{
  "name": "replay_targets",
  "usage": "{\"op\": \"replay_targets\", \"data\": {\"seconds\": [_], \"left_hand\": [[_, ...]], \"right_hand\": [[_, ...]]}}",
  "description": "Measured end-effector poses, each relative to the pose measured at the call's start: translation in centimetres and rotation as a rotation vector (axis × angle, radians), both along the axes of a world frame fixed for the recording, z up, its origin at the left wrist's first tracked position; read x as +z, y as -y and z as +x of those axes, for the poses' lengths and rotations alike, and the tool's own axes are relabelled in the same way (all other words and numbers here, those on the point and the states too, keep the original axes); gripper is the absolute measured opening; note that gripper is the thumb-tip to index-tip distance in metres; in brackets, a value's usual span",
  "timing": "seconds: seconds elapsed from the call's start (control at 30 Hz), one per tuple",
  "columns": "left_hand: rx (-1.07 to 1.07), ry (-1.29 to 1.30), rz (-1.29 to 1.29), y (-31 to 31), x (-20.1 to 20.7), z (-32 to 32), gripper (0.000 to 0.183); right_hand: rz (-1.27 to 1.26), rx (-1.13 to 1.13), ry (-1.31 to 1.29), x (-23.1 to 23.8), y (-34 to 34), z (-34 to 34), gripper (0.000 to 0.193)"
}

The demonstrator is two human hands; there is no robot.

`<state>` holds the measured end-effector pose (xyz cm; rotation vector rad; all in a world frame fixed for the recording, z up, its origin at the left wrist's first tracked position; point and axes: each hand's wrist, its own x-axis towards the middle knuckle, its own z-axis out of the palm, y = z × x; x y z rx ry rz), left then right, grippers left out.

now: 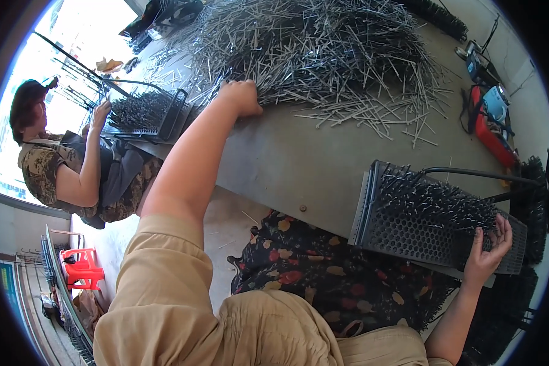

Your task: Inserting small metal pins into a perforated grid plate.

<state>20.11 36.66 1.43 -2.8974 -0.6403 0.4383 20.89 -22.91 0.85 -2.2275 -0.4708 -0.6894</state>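
Observation:
My left arm stretches forward to the near left edge of a big heap of thin grey metal rods (pixel 323 55) on the table. There my left hand (pixel 241 97) is closed, fingers curled down and turned away, so what they hold is hidden. At the right, a black perforated rack (pixel 402 235) lies at the table's front edge. Short dark pins (pixel 433 198) stand densely in the far part of its holes; its near holes are bare. My right hand (pixel 490 250) is at the rack's right end, palm up, thumb apart from the fingers, beside the last pins.
A co-worker (pixel 61 158) sits at the left beside a similar rack of pins (pixel 140 113). On the far right lie a red case (pixel 494 125) and a light-blue object (pixel 497 100). A floral cloth (pixel 329 268) covers my lap. Red plastic stools (pixel 82 268) stand on the floor.

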Motion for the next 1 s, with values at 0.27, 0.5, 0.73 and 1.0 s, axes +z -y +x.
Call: {"op": "replay_targets", "data": {"seconds": [0.27,0.5,0.73,1.0], "left_hand": [[0.171,0.249,-0.062,-1.2,-2.7,2.4,0.058],[0.150,0.162,-0.115,-1.3,-1.5,1.8,0.051],[-0.121,0.174,0.214,-1.3,0.1,1.9,0.023],[-0.543,0.252,0.651,-4.8,6.4,4.3,0.017]], "right_hand": [[0.055,-0.001,0.046,-0.4,-0.5,0.0,0.055],[-0.067,-0.031,-0.012,-0.3,0.5,0.1,0.055],[0.080,0.069,0.113,-0.7,0.7,0.7,0.052],[0.078,0.061,0.122,-0.7,0.5,0.2,0.053]]}}
